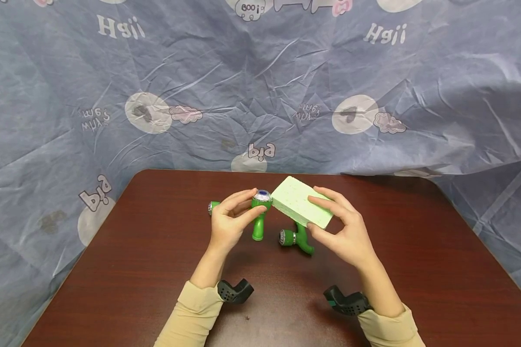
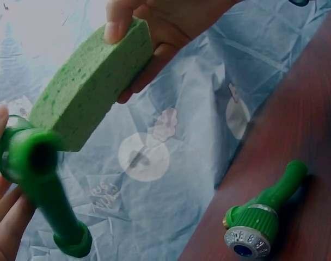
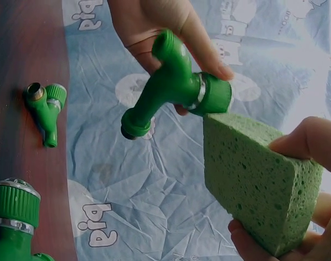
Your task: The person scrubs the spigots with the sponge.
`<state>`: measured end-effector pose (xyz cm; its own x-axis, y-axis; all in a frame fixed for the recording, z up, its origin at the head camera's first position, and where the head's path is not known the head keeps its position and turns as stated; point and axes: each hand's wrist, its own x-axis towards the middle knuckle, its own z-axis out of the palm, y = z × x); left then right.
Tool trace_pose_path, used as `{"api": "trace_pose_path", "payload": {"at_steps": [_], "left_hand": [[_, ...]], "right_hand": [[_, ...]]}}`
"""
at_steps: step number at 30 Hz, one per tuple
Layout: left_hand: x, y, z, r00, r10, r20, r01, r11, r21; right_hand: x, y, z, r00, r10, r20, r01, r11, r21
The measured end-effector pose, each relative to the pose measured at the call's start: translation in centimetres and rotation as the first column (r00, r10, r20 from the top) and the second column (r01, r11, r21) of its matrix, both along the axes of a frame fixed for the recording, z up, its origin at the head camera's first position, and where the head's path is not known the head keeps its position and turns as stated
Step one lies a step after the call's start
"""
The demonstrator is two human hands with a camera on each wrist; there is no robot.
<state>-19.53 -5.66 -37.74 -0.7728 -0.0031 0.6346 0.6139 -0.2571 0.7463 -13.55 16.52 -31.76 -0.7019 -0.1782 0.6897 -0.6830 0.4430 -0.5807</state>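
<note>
My left hand (image 1: 226, 225) grips a green plastic tap (image 1: 258, 227) by its ribbed knob, above the table. The knob's silver rim and blue centre face up in the head view; the spout and threaded inlet show in the right wrist view. With thumb and fingers, my right hand (image 1: 349, 236) holds a light green sponge (image 1: 301, 200) by one end. The sponge's other end meets the side of the tap's knob, as the right wrist view shows. Left-hand fingertips (image 3: 224, 72) lie on the knob right above that sponge corner.
A second green tap (image 1: 303, 240) lies on the dark red-brown table (image 1: 134, 270) below the sponge. Another green tap (image 1: 214, 207) lies behind my left hand, mostly hidden in the head view. A blue printed cloth (image 1: 226, 72) hangs behind the table.
</note>
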Motion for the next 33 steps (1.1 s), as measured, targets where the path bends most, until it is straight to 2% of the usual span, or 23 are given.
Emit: {"api": "trace_pose_path", "payload": {"at_steps": [4, 7, 9, 16, 20, 24, 27, 30, 33], "left_hand": [[0.2, 0.4, -0.1, 0.998, -0.057, 0.002, 0.057, 0.997, -0.048], [0.4, 0.7, -0.2, 0.992, -0.12, 0.044, 0.123, 0.99, -0.075], [0.5, 0.8, -0.2, 0.987, -0.142, 0.078, 0.148, 0.985, -0.085], [0.5, 0.4, -0.2, 0.981, -0.147, 0.129, 0.164, 0.977, -0.134], [0.4, 0.4, -0.3, 0.977, -0.155, 0.147, 0.178, 0.971, -0.158], [0.5, 0.5, 0.0, 0.982, -0.092, 0.165, 0.122, 0.976, -0.181], [1.0, 0.4, 0.9, 0.989, -0.019, 0.148, 0.05, 0.976, -0.211], [1.6, 0.3, 1.8, 0.991, 0.052, 0.12, -0.021, 0.97, -0.242], [1.9, 0.2, 2.3, 0.989, 0.092, 0.12, -0.059, 0.965, -0.254]], "right_hand": [[0.1, -0.2, 0.2, 1.0, -0.03, 0.01, 0.03, 1.0, -0.009], [0.0, -0.1, 0.1, 0.999, -0.037, -0.002, 0.037, 0.999, -0.003], [-0.1, 0.0, -0.1, 0.999, -0.037, -0.013, 0.037, 0.999, 0.007], [-0.1, 0.0, 0.2, 1.0, -0.007, -0.007, 0.007, 0.999, 0.036], [-0.5, 0.4, -0.5, 1.0, 0.005, -0.013, -0.005, 1.0, 0.015], [-1.3, 1.0, -1.7, 1.0, 0.015, -0.024, -0.014, 0.999, 0.032], [-1.6, 1.2, -2.3, 0.999, 0.021, -0.046, -0.017, 0.996, 0.082], [-1.7, 1.3, -2.5, 0.997, -0.014, -0.078, 0.023, 0.992, 0.122], [-1.7, 1.4, -2.4, 0.993, -0.063, -0.103, 0.076, 0.99, 0.12]]}}
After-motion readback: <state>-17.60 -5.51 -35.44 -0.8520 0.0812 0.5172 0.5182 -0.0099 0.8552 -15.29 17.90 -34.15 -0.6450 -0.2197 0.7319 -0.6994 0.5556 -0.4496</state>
